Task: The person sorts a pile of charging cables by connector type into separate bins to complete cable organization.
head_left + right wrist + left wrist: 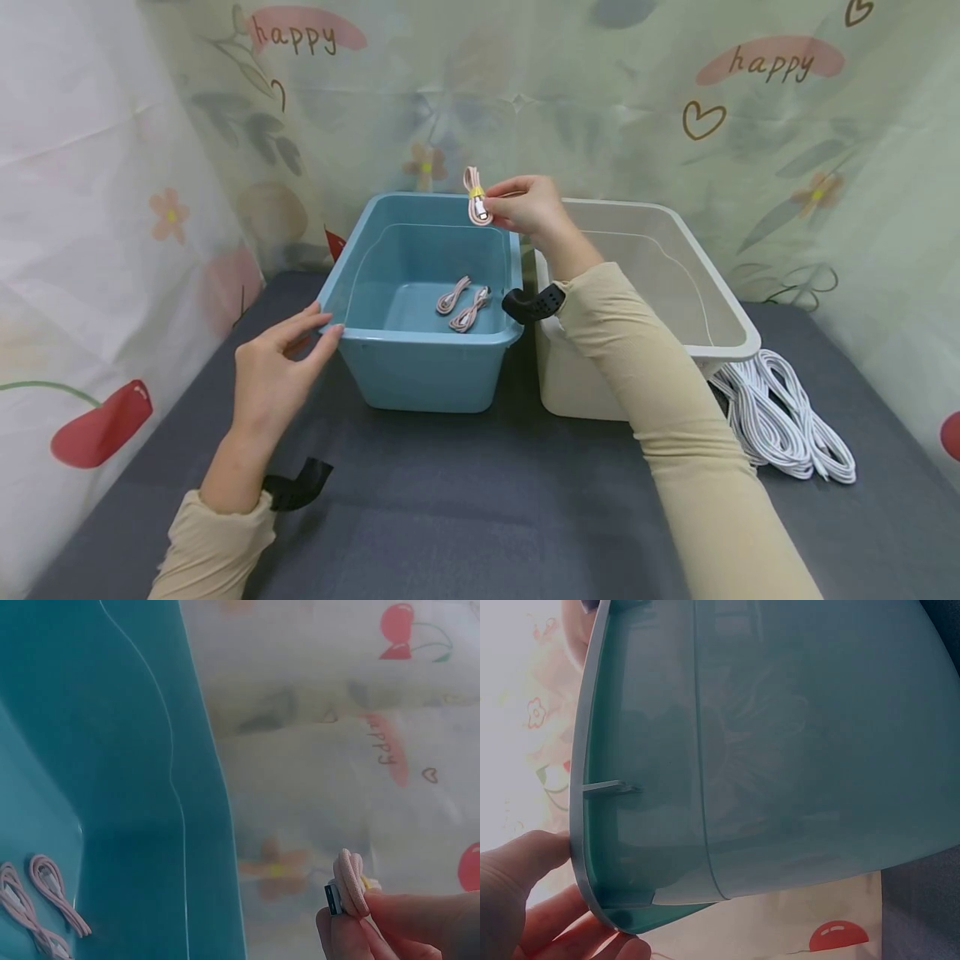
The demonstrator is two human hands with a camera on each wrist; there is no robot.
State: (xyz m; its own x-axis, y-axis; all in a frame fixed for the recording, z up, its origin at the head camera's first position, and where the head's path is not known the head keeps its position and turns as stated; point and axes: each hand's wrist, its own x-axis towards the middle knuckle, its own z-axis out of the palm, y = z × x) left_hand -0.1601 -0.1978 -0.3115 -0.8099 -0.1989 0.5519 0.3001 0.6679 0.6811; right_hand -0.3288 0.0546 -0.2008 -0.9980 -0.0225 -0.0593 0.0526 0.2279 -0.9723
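Observation:
Above the far right part of the blue bin (420, 367), my right hand (528, 204) pinches a coiled pink USB cable (478, 208) bound with a yellow tie. Its metal plug shows in the right wrist view, beside the pink coil (350, 881). My left hand (273, 367) grips the bin's near left rim corner; in the left wrist view the thumb (536, 851) lies on one side of the rim and the fingers on the other. Two more bundled pink cables (469, 312) lie on the blue bin's floor, toward its right side.
A white bin (720, 287) stands close to the right of the blue one, its inside partly hidden by my right arm. A bundle of long white cable (787, 417) lies beside it on the dark tablecloth (465, 500). Patterned curtains (592, 108) hang behind and at the sides.

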